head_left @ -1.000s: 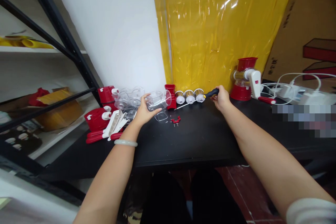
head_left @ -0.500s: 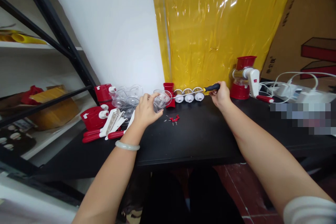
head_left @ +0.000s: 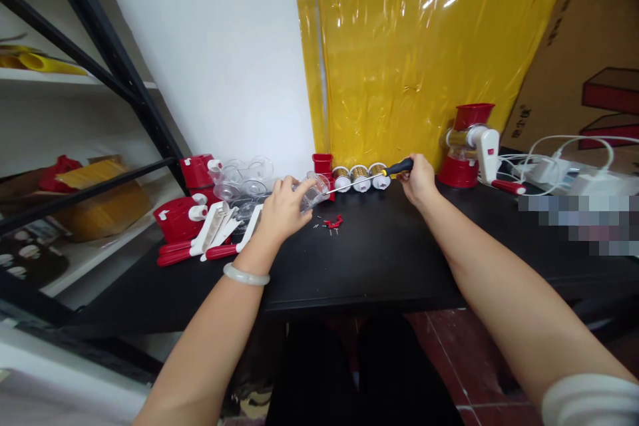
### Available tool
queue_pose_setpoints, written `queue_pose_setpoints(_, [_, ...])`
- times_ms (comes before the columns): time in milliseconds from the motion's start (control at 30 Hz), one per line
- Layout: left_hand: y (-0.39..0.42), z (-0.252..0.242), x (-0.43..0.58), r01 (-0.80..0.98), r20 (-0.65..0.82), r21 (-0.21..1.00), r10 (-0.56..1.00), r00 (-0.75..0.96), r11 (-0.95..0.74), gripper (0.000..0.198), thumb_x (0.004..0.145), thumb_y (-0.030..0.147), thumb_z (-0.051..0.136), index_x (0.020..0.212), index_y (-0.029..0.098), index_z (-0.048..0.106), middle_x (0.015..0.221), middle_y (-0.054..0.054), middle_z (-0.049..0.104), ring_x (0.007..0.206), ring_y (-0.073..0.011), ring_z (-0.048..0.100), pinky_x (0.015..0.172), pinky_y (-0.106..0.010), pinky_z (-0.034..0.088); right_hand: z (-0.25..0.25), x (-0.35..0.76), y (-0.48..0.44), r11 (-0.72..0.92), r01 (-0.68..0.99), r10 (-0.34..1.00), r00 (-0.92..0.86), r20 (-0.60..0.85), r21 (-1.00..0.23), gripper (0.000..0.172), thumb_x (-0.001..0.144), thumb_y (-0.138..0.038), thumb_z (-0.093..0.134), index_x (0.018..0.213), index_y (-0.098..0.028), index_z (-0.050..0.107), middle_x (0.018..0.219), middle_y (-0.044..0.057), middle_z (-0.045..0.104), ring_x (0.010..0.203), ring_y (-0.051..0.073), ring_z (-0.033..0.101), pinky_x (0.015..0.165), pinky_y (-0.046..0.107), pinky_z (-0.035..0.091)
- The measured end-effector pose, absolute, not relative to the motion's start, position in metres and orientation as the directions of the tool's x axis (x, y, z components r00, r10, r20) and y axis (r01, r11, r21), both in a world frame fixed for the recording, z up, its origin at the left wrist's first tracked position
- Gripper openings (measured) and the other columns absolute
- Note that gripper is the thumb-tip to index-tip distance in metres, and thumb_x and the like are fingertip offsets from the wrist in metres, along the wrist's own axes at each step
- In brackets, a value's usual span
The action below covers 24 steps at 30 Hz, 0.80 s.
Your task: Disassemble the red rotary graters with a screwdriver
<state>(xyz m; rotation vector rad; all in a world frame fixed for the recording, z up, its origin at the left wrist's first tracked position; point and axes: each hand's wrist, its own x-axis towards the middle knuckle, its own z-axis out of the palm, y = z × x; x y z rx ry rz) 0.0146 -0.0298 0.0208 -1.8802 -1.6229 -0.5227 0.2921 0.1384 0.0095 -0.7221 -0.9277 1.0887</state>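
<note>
So I'm gripping one clear plastic housing [head_left: 316, 194] in my left hand [head_left: 283, 209], fingers wrapped over it, above the black bench [head_left: 369, 266]. My right hand [head_left: 419, 180] is clutching one screwdriver [head_left: 401, 167] by the handle, its tip pointing at the housing's rim; can't tell if they're touching. Three grater drums [head_left: 360, 181] are sitting in a row behind, one assembled rotary grater [head_left: 459, 172] is standing off right, at least three crank handles [head_left: 212, 230] are lying left. Yellow sheeting [head_left: 389, 80] is hanging behind; red floor tiles [head_left: 442, 346] are showing below.
</note>
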Motion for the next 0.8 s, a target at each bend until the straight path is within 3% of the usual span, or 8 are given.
queue_pose_setpoints(167, [-0.029,0.019,0.015,0.975,0.627,-0.198,0.751,0.207,-0.104,0.071,0.074,0.028,0.074,0.139,0.036,0.047,0.114,-0.011,0.05,0.103,-0.0311,0.048,0.075,-0.037,0.051,0.01,0.289,0.138,0.409,-0.454,0.91,0.266,0.317,-0.792,0.016,0.079,-0.029,0.054,0.068,-0.022,0.045,0.057,-0.007,0.042,0.045,0.008,0.037,0.045,0.018,0.039])
queue_pose_setpoints(367, [-0.029,0.018,0.018,0.969,0.609,-0.232,0.764,0.216,-0.089,0.073,0.075,0.026,0.073,0.142,0.037,0.045,0.113,-0.012,0.05,0.104,-0.0321,0.047,0.069,-0.036,0.051,0.011,0.291,0.137,0.573,-0.338,0.816,0.327,0.477,-0.747,0.013,0.078,-0.033,0.055,0.073,-0.022,0.05,0.078,-0.003,0.052,0.066,0.009,0.053,0.051,0.017,0.044])
queue_pose_setpoints(600, [-0.03,0.018,0.019,0.969,0.605,-0.234,0.769,0.205,-0.074,0.072,0.075,0.027,0.072,0.142,0.037,0.045,0.114,-0.012,0.05,0.104,-0.0326,0.047,0.069,-0.036,0.051,0.015,0.296,0.128,0.675,-0.231,0.733,0.32,0.6,-0.701,0.037,0.09,-0.052,0.046,0.072,-0.021,0.053,0.07,-0.001,0.048,0.057,0.009,0.049,0.045,0.017,0.04])
queue_pose_setpoints(800, [-0.034,0.021,0.026,0.963,0.536,-0.263,0.821,0.194,-0.055,0.071,0.079,0.026,0.068,0.143,0.039,0.042,0.119,-0.011,0.048,0.109,-0.0315,0.045,0.071,-0.034,0.05,0.018,0.298,0.136,0.691,-0.206,0.717,0.31,0.624,-0.692,0.032,0.085,-0.05,0.058,0.074,-0.022,0.049,0.069,-0.004,0.047,0.055,0.008,0.048,0.045,0.018,0.04])
